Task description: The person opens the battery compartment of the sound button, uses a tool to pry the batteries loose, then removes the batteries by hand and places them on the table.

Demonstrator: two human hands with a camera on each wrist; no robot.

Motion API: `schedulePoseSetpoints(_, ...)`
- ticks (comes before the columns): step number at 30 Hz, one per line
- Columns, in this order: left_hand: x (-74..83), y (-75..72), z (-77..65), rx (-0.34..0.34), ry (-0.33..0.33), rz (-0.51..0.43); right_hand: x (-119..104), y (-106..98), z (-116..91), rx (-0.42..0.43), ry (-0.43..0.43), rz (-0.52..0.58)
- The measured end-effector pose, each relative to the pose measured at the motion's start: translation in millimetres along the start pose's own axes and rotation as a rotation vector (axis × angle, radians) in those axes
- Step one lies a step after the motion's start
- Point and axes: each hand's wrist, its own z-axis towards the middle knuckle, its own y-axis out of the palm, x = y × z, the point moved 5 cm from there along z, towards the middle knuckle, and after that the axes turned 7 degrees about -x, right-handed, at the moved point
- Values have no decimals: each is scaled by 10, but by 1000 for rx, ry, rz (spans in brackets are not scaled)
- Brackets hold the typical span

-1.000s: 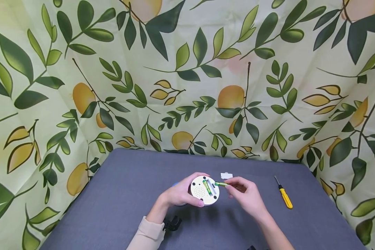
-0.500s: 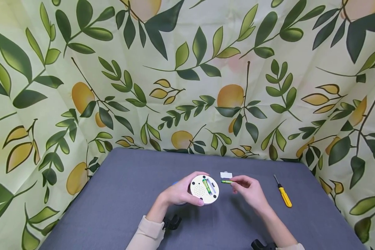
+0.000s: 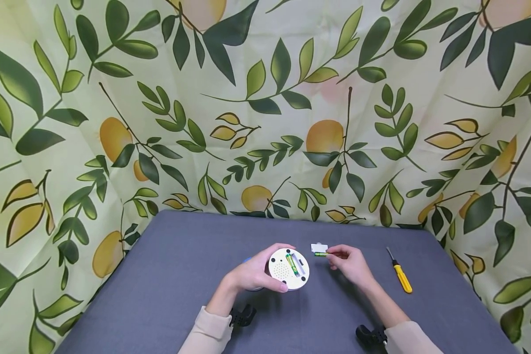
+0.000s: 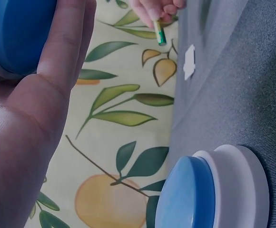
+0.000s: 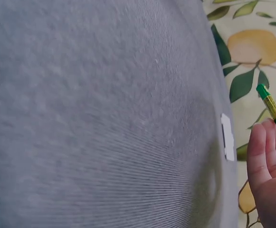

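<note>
My left hand (image 3: 252, 273) grips a round white push button (image 3: 279, 268), its underside facing me with the battery compartment uncovered. One green battery (image 3: 291, 265) lies in that compartment, and the slot beside it is bare. The button's blue dome (image 4: 21, 35) shows against my palm in the left wrist view. To the right, my right hand (image 3: 353, 267) pinches a second green-and-yellow battery (image 5: 269, 100) by one end, apart from the button. A small white battery cover (image 3: 319, 248) lies on the table just beyond that battery.
Another blue-domed white button (image 4: 188, 194) stands on the grey table (image 3: 194, 241), mostly hidden behind my left hand in the head view. A yellow-handled screwdriver (image 3: 402, 278) lies at the right. A leaf-patterned cloth (image 3: 230, 182) hangs behind the table.
My right hand has drawn the pinched battery away from the button's compartment, rightward to near the white cover. The left hand holds the button almost unmoved.
</note>
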Motion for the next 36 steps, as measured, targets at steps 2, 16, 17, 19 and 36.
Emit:
schedulePoseSetpoints(2,0,5,1,-2,3,-1,40,-7,41,-9,5,-14)
schedulePoseSetpoints(16,-9,2,4,-3,12,5,297,-14,247,-26,55,-57)
schedulePoseSetpoints(17,-10,1,4,-3,12,8,302,-13,252,-25,59,-61)
schedulePoseSetpoints(19,-11,3,3,-4,14,3,315,-11,263,-33,59,-82)
schedulePoseSetpoints(36,-7,7,-3,-10,18,-44,283,14,272,-29,76,-192)
